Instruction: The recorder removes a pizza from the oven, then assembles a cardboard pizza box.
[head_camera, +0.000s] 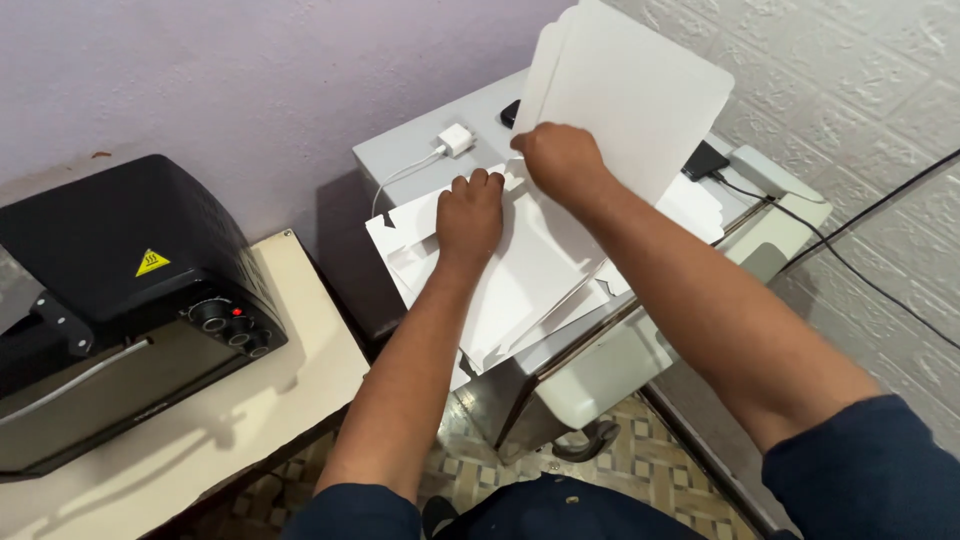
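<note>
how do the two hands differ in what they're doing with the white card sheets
The left hand presses knuckles-up on the flat white sheets lying on the grey machine; the right hand pinches a raised sheet, tilted up toward the wall. The left is lower, the right higher and farther. Both are bare and touch white die-cut card.

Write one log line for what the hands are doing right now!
left hand: pressing flat white card blanks | right hand: lifting one white card sheet | surface: grey machine top | nearby: black oven
</note>
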